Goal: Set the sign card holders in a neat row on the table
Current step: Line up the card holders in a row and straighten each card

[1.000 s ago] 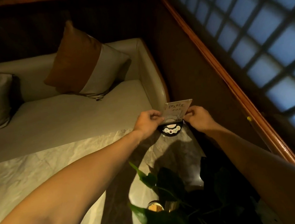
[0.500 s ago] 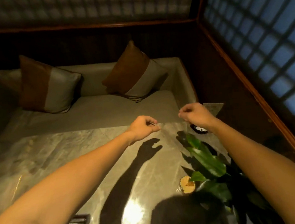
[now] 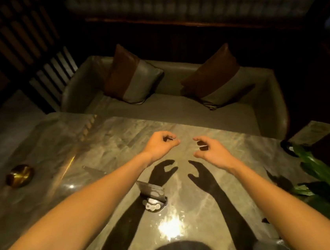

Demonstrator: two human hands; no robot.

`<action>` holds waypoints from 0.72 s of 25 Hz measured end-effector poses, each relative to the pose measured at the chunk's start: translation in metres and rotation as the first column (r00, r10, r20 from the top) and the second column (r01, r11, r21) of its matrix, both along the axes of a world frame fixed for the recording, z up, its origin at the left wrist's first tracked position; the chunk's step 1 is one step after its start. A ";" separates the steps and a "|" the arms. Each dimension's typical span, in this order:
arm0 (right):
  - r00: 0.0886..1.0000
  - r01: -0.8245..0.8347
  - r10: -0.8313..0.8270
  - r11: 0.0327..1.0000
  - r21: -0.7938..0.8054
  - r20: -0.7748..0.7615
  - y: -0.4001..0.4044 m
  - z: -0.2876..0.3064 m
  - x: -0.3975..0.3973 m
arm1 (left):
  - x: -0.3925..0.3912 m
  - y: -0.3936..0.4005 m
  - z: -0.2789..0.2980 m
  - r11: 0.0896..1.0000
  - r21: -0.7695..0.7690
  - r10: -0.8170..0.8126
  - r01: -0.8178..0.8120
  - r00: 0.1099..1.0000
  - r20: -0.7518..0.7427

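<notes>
Both hands hover over the counter (image 3: 105, 148), left hand (image 3: 161, 145) and right hand (image 3: 210, 150) half-curled, empty. A card holder (image 3: 153, 196) stands upright beneath the left forearm, its card's long edge running left-right.

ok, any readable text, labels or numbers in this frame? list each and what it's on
None can be read.
Clear sign card holder on a round dark base mid-table: pale marks on the base, too blurred to read.
Second sign card holder at the table's far right corner: faint lines of print on the card, too small and dim to read.
Round brass dish at the left: no marking visible.
</notes>
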State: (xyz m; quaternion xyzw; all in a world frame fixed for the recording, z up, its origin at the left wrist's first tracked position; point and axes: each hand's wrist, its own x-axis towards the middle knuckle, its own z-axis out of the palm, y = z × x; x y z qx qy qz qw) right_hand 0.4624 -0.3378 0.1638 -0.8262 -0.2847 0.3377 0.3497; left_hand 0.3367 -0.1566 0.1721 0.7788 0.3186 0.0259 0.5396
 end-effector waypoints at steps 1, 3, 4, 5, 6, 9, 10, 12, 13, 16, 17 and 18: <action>0.999 -0.025 0.025 1.000 -0.001 -0.028 0.009 -0.007 -0.019 | -0.021 0.007 -0.006 0.999 -0.008 0.040 -0.040 0.999 0.007; 0.993 -0.072 0.073 0.997 0.015 -0.091 0.020 -0.017 -0.051 | -0.052 0.013 -0.020 0.994 -0.032 0.103 -0.103 0.995 0.010; 0.989 -0.088 0.090 0.996 0.024 -0.121 0.025 -0.021 -0.064 | -0.064 0.015 -0.026 0.991 -0.048 0.122 -0.122 0.992 0.009; 0.984 -0.104 0.107 0.994 0.026 -0.144 0.029 -0.024 -0.075 | -0.074 0.015 -0.032 0.989 -0.061 0.137 -0.137 0.991 0.008; 0.978 -0.121 0.123 0.992 0.024 -0.166 0.032 -0.026 -0.086 | -0.084 0.017 -0.038 0.985 -0.075 0.154 -0.153 0.988 0.004; 0.956 -0.153 0.149 0.988 0.002 -0.252 0.034 -0.038 -0.110 | -0.108 0.019 -0.052 0.969 -0.146 0.204 -0.201 0.979 0.008; 0.950 -0.139 0.133 0.990 0.000 -0.283 0.033 -0.041 -0.117 | -0.115 0.019 -0.057 0.959 -0.173 0.229 -0.224 0.973 0.010; 0.931 -0.071 0.071 0.997 0.014 -0.359 0.034 -0.046 -0.126 | -0.129 0.018 -0.067 0.919 -0.272 0.294 -0.287 0.956 -0.014; 0.920 -0.047 0.051 0.999 0.020 -0.388 0.034 -0.050 -0.130 | -0.136 0.018 -0.070 0.891 -0.328 0.318 -0.314 0.947 -0.042; 0.935 -0.059 0.051 0.998 -0.010 -0.352 0.031 -0.060 -0.144 | -0.151 0.018 -0.077 0.890 -0.343 0.299 -0.301 0.952 -0.060; 0.948 -0.062 0.052 0.998 -0.021 -0.313 0.028 -0.065 -0.148 | -0.154 0.017 -0.080 0.910 -0.308 0.275 -0.278 0.960 -0.053; 0.959 -0.059 0.052 0.998 -0.019 -0.278 0.027 -0.070 -0.152 | -0.157 0.015 -0.082 0.932 -0.262 0.246 -0.250 0.968 -0.050</action>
